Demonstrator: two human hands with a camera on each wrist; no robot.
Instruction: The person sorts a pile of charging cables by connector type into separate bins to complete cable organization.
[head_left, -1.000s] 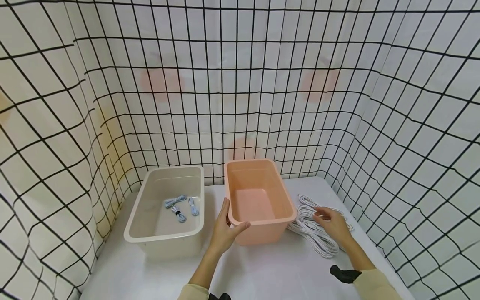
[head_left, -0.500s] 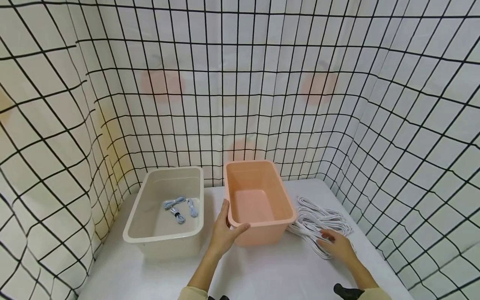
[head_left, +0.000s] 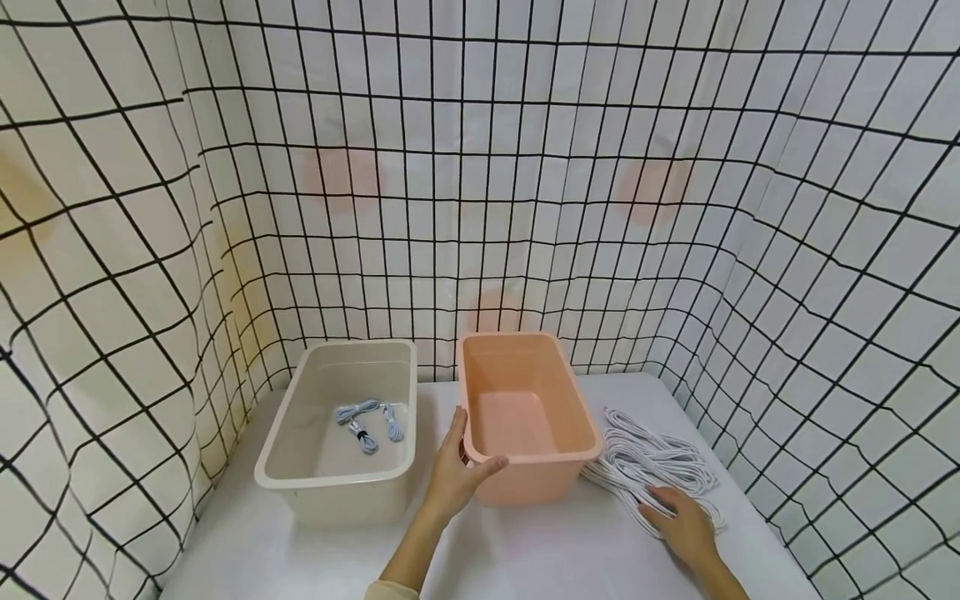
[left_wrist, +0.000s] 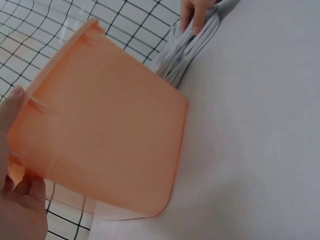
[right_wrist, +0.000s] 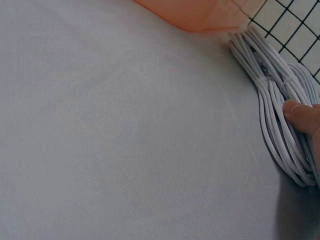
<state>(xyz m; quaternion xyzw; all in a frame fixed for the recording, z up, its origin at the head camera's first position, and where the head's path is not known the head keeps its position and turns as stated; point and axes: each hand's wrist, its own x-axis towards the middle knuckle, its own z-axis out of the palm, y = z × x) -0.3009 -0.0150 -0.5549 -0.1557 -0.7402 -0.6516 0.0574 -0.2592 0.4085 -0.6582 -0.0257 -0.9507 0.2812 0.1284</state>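
Observation:
My left hand [head_left: 453, 477] grips the near-left corner of the peach plastic bin [head_left: 540, 483], thumb along the front below the rim. In the left wrist view, its fingers [left_wrist: 35, 192] curl in under that rim. The bin's inside shows nothing in it. To its right lies a pile of white cables [head_left: 637, 458] in long bundled coils. At the pile's near end my right hand [head_left: 684, 525] holds a coil, thumb and fingers bent down over it. In the right wrist view, the thumb [right_wrist: 297, 114] presses on the strands; most other fingers are out of frame.
A beige bin [head_left: 337, 492] stands left of the peach one, with 3 small bluish tied cables [head_left: 358, 408] inside. Black grid netting [head_left: 480, 183] before pale walls encloses the back and both sides of the white table [head_left: 540, 558].
From the middle of the cable pile, my right hand has moved back toward me to its near end. My left hand stays on the bin's corner. The head view has tilted slightly.

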